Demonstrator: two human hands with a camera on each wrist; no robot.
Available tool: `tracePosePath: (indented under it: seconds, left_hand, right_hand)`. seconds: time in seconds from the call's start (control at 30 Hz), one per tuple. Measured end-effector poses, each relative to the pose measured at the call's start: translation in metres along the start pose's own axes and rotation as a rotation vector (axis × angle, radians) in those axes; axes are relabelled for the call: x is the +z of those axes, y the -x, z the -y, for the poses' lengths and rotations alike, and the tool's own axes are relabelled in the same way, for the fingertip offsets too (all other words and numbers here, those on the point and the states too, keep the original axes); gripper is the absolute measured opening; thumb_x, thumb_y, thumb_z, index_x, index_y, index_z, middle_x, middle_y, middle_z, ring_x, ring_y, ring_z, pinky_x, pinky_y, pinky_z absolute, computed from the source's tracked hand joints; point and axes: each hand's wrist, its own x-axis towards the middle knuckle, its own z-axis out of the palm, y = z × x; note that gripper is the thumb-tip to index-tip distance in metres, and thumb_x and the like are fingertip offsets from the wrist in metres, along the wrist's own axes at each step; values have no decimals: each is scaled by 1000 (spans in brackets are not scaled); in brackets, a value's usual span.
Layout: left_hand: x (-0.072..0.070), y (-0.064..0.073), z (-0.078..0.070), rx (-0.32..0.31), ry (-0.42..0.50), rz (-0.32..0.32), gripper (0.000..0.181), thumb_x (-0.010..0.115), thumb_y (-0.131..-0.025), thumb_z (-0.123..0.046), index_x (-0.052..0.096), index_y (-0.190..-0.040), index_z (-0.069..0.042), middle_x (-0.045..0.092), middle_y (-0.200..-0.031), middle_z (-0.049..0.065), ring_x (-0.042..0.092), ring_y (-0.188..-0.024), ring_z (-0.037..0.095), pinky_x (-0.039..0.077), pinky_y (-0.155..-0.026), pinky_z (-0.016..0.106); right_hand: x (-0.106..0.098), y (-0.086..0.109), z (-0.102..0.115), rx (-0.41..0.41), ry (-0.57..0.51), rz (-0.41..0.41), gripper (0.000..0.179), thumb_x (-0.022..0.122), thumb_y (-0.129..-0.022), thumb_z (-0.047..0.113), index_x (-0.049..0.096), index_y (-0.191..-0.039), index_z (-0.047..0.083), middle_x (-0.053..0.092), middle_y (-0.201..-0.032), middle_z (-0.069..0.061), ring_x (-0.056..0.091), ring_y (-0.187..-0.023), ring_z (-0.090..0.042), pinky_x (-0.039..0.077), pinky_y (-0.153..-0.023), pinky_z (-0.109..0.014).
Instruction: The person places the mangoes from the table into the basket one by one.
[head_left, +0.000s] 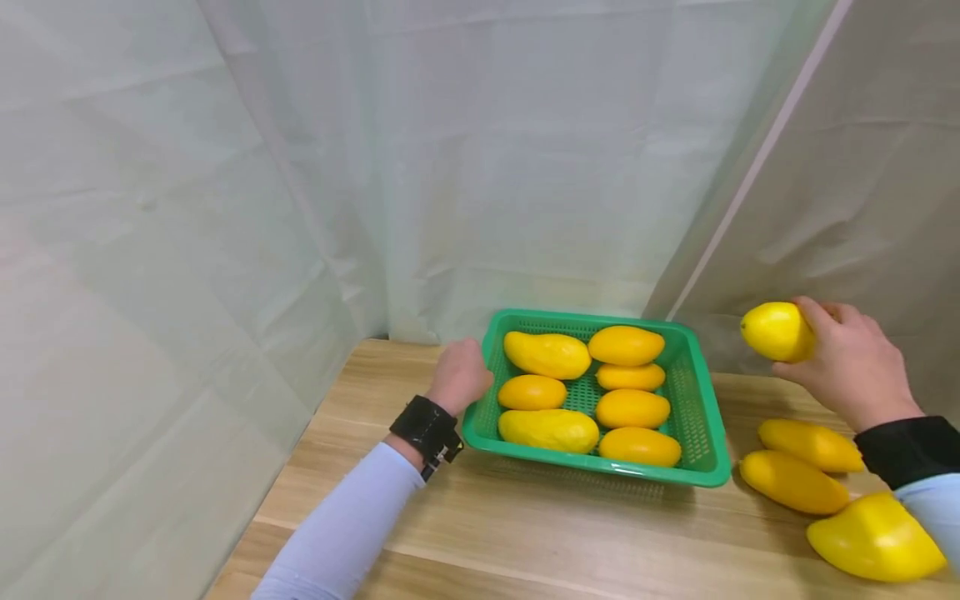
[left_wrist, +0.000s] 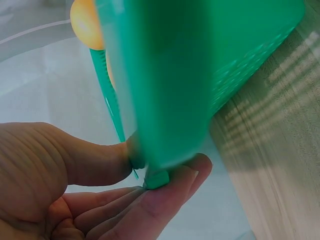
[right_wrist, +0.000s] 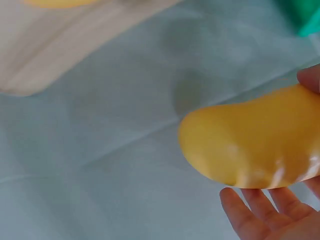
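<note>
Right hand (head_left: 853, 360) round partly hidden mango (head_left: 777, 332)

Wood-grain table (head_left: 480, 537) w/ pale sheeting (head_left: 525, 167) behind & on L; 1 slanting pinkish strip (head_left: 759, 160), R side

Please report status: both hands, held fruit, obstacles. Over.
Left hand grips green basket at rim. Right hand holds yellow fruit aloft, outside basket. No obstruction visible between fruit and basket.
</note>
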Motion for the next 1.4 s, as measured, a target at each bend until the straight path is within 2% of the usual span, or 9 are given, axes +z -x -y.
tracePosePath:
  seconds: [0.2,0.27,0.47,0.67,0.83,0.97,1.13,1.4]
  left_hand:
    - [0,-2,4,-8,13,2,3,60,-76,-3,57,-74,-5,55,-64,7,54,-50,18,42,-39,23]
    - [0,-3,5,-13,23,2,4,60,-76,-2,57,-75,-6,54,-64,7,54,-51,18,42,-39,22]
    - [-1,-2,6,-21,21,1,6,60,-76,-3,56,-72,-6,54,-64,7,53,-51,19,41,-38,23]
    - [0,-2,4,-26,-2,-10,8,60,-76,-3,56,-70,-6,54,-62,6,53,-50,18,41,-39,23]
    - [1,-3,2,-28,-8,-11,8,59,-77,-3,56,-70,-6,54,-61,6,53,-48,17,40,-37,22]
    - [3,-3,2,-27,0,-17,7,59,-76,-2,56,-71,-6,54,-61,6,53,-48,18,40,-36,22]
    - [3,-4,0,-23,9,-10,5,58,-76,-2,57,-73,-5,54,-62,7,53,-48,18,41,-37,23]
    - [3,-3,-1,-18,-4,-12,5,59,-77,-3,57,-73,-4,54,-62,7,53,-49,18,41,-37,23]
  right_hand:
    - [-2,-10,50,-204,-64,-122,90,86,-59,25,42,-137,11,48,-118,-27,44,-98,-46,43,-69,-65]
    - [1,-14,67,-243,-74,-132,90,87,-58,25,43,-136,12,49,-119,-26,45,-99,-45,44,-70,-63]
    - [15,-20,116,-317,-90,-75,89,87,-59,27,44,-135,12,50,-124,-21,47,-102,-40,48,-73,-60]
    - [30,-21,151,-367,-67,7,88,85,-60,36,46,-133,8,53,-118,-19,51,-97,-37,52,-73,-53]
    - [39,-22,169,-420,1,38,88,84,-57,47,49,-127,7,58,-106,-20,55,-86,-35,54,-67,-47]
    - [46,-20,180,-455,66,99,86,84,-58,43,49,-126,4,59,-99,-20,55,-79,-34,54,-60,-43]
    - [54,-19,189,-465,109,178,85,84,-57,40,50,-126,3,60,-100,-20,55,-78,-33,53,-60,-40]
    - [66,-18,199,-493,172,225,85,83,-55,40,53,-126,4,62,-103,-20,55,-79,-32,52,-54,-38]
